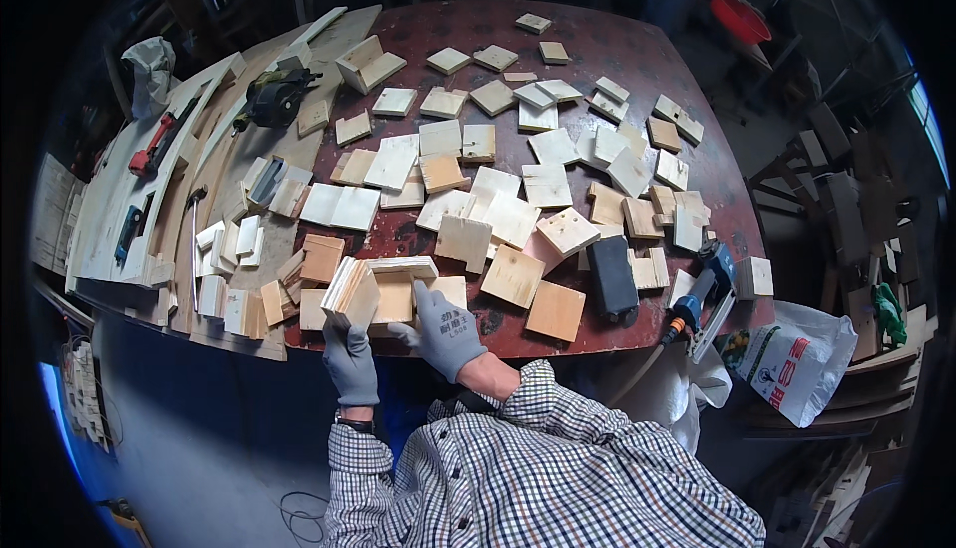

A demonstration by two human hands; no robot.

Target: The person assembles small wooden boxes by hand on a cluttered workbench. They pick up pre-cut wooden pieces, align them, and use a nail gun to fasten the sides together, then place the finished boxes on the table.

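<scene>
In a grey work glove, my left hand (351, 369) is closed round the lower end of a thick wooden block (353, 292) with layered plywood edges, tilted up at the table's near edge. Against its right side is a small plywood piece (396, 301), with another board on edge along its top. My right hand (450, 334), also gloved, is at that piece's right side, thumb pointing left and fingers up against the wood. Its fingertips are partly hidden. Just right of it lies a square wood block (513, 276) and an orange-toned square (556, 311).
Many loose wooden squares cover the dark red table (687, 70). A blue nail gun (705, 284) with a hose lies at the right edge, beside a dark grey box-shaped object (612, 279). At left are a hammer (195, 239), a red-handled tool (149, 155) and long boards (110, 219).
</scene>
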